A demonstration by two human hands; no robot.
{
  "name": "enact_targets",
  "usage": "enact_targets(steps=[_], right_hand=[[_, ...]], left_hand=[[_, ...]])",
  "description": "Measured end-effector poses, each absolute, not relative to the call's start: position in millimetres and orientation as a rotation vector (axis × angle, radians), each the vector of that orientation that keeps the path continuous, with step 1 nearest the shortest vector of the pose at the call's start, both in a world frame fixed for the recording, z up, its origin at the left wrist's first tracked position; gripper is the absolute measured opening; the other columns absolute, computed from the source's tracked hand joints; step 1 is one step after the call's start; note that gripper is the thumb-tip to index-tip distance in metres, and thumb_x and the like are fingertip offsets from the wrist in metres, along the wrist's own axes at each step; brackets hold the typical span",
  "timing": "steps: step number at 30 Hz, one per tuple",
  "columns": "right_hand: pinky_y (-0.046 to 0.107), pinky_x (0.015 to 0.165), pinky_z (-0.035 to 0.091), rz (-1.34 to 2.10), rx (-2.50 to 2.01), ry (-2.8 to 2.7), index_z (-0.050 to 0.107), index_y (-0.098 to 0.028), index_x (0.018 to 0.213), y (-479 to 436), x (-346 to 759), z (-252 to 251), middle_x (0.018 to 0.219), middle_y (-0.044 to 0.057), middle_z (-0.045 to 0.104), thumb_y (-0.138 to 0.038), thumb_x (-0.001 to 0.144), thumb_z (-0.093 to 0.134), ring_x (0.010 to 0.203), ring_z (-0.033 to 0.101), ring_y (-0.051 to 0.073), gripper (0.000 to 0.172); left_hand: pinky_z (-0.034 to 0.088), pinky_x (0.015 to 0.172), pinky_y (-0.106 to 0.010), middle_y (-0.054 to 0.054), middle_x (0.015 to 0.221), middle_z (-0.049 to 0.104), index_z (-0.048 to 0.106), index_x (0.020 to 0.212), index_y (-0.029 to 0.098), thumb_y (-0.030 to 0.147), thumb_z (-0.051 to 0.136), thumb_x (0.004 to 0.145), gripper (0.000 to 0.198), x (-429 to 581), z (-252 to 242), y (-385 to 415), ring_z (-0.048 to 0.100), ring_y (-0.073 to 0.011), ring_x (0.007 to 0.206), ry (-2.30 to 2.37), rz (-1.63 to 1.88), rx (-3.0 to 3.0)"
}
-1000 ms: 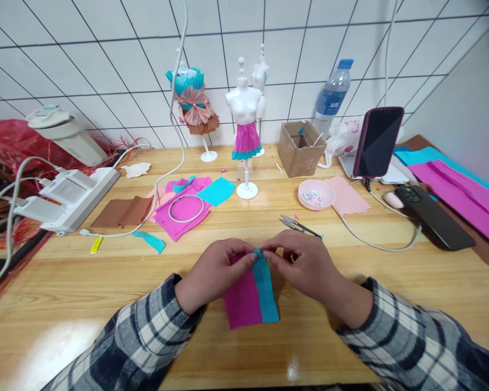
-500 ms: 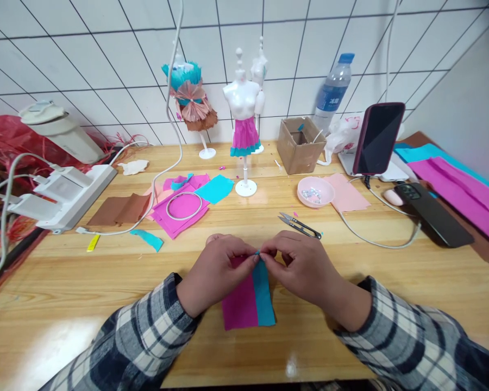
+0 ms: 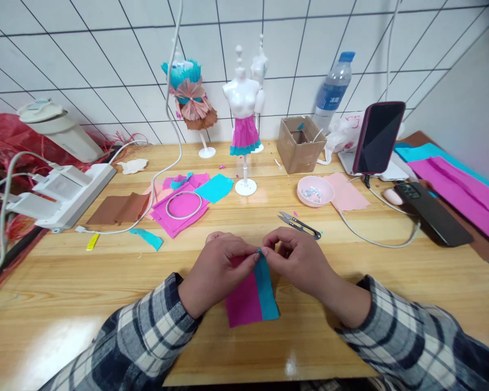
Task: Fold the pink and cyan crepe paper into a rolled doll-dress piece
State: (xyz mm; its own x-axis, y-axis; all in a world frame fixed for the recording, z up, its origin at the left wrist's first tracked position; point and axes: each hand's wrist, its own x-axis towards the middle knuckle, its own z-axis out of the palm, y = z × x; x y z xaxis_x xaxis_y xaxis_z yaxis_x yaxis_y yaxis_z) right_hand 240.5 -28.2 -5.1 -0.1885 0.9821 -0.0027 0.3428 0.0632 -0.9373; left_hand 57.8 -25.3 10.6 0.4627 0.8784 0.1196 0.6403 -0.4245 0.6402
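A magenta piece of crepe paper (image 3: 244, 300) with a teal strip (image 3: 268, 293) along its right side hangs below my hands. My left hand (image 3: 224, 269) pinches its top edge between thumb and forefinger. Right beside it, my right hand (image 3: 297, 258) has thumb and fingertips pressed together at the upper corner of the teal strip. Whether anything tiny sits between the fingertips is hidden. Small thread snips (image 3: 299, 225) lie just beyond my right hand. Farther back stands a white mini dress form (image 3: 241, 98) in a magenta skirt with a teal hem (image 3: 245, 136).
Crepe paper pieces (image 3: 214, 188) and a ring (image 3: 184, 206) lie behind my left hand. A pink bowl of beads (image 3: 315, 191), cardboard box (image 3: 301, 144) and bottle (image 3: 333, 92) stand at the back. Phones (image 3: 378, 138) and cables are right; a power strip (image 3: 69, 201) is left.
My right fingertips have shifted slightly right, away from the left ones. The lower end of the crepe paper has swung a little to the right. My left hand stays nearly still.
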Motion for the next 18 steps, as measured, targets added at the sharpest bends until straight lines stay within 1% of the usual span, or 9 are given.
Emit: enact_targets(steps=[7,13,18], right_hand=[[0.021,0.044,0.03,1.313,-1.334,-1.504,0.062,-0.019,0.072,-26.7,240.7,-8.4,0.061,-0.005,0.052,-0.028,0.073,0.062,0.048,0.04,0.007,0.01],[0.022,0.047,0.031,1.433,-1.304,-1.399,0.06,-0.019,0.073,-25.2,239.9,-11.9,0.067,-0.004,0.054,-0.03,0.074,0.062,0.052,0.042,0.007,0.012],[0.022,0.045,0.027,1.522,-1.264,-1.296,0.058,-0.019,0.071,-23.8,238.7,-13.0,0.065,-0.006,0.05,-0.031,0.072,0.064,0.049,0.038,0.006,0.013]], left_hand=[[0.033,0.066,-0.027,0.004,0.059,0.062,0.073,0.073,0.021,0.02,0.061,0.086,0.018,57.1,8.3,-25.2,0.053,-0.0094,0.06,1.224,0.686,2.21],[0.033,0.065,-0.026,0.004,0.059,0.062,0.074,0.074,0.021,0.02,0.06,0.087,0.019,56.8,7.4,-23.9,0.052,-0.0094,0.059,1.198,0.706,2.205],[0.033,0.065,-0.026,0.003,0.059,0.062,0.075,0.077,0.021,0.021,0.06,0.088,0.018,56.2,7.1,-23.8,0.052,-0.0095,0.059,1.181,0.713,2.21]])
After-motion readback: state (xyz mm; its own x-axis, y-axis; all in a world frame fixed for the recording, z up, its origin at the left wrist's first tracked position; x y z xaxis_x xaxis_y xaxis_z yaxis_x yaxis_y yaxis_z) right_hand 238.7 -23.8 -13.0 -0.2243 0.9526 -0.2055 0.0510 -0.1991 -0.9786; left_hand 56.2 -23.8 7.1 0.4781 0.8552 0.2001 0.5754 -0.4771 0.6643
